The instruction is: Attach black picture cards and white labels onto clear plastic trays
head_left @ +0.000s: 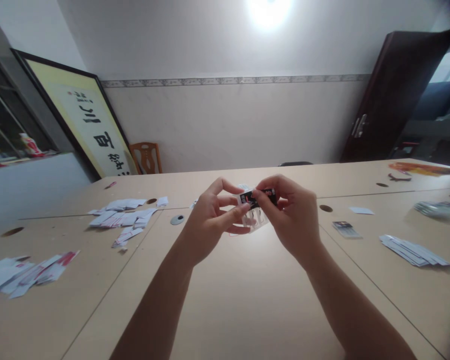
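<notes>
Both hands hold a small clear plastic packet [258, 221] with a black header card [251, 199] above the middle of the table. My left hand [213, 215] pinches the card's left end between thumb and fingers. My right hand [294, 212] grips its right end, with the thumb pressed across the front. Thin dark shapes show through the clear plastic below the card, too small to name. Fingers cover part of the card and packet. A similar flat packet [346, 229] lies on the table to the right of my right hand.
White paper slips [123, 218] lie in a loose pile at left, with more papers [33, 274] nearer. At right are a fanned stack of white folded papers [414, 250] and a pile of clear packets [437, 209]. The table [243, 300] has round cable holes.
</notes>
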`<state>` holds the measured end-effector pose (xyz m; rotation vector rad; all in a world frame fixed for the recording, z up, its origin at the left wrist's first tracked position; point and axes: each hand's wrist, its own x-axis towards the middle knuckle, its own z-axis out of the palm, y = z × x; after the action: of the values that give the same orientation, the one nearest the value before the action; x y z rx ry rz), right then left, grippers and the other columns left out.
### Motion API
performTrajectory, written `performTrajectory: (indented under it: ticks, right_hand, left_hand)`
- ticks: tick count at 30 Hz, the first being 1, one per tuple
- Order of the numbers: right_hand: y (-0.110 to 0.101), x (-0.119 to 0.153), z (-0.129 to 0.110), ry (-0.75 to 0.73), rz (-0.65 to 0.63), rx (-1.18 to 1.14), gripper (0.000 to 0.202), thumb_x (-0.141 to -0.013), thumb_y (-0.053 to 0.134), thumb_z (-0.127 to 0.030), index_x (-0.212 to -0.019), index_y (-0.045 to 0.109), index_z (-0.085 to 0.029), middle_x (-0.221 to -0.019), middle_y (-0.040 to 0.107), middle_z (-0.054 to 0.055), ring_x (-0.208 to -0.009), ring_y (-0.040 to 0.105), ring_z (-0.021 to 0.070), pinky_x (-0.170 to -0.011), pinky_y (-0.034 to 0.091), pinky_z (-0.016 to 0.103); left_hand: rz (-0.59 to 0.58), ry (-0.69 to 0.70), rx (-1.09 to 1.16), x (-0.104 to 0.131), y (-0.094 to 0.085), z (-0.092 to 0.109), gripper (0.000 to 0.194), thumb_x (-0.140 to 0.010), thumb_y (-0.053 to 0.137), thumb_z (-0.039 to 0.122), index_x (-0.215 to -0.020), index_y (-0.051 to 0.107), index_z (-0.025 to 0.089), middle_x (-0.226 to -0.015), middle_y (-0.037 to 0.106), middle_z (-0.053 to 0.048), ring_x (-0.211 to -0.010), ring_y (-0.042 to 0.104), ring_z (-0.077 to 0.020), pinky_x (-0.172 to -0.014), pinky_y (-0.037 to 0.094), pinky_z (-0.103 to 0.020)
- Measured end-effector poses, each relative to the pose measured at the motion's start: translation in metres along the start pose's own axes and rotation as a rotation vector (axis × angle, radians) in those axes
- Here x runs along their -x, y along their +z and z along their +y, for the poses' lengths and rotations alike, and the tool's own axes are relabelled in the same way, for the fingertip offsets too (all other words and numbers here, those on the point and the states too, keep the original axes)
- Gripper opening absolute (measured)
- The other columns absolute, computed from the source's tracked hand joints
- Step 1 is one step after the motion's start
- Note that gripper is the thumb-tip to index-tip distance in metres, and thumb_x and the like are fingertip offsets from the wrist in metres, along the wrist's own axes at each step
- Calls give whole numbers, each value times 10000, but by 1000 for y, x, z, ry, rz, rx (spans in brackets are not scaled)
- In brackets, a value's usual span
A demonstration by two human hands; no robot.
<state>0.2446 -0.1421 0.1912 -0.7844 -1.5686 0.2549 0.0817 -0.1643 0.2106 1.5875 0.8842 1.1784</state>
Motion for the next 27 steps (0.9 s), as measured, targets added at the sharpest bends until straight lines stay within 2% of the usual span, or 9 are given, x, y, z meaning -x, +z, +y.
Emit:
performTrajectory:
  ticks: [18, 27]
  right_hand:
    - [-4, -2, 1, 30, -44, 219, 102, -840, 650, -295, -796, 649, -204, -644, 639, -31, -520, 532, 93, -493, 365, 227]
    - [-3, -2, 2, 18, -124, 315, 131, -902, 576, -326, -855, 587, -204, -690, 647, -14, -544, 550, 116, -547, 384, 263]
  left_hand:
    - [50, 20, -65, 2, 3, -1, 329, -815, 722, 364, -916, 453, 204, -856, 714, -18, -736, 729, -183, -669, 627, -307]
    - [65, 20, -103, 0, 4, -2, 314, -816, 716, 369, -928, 475, 203, -840, 694, -12, -705, 713, -165, -662, 640, -320]
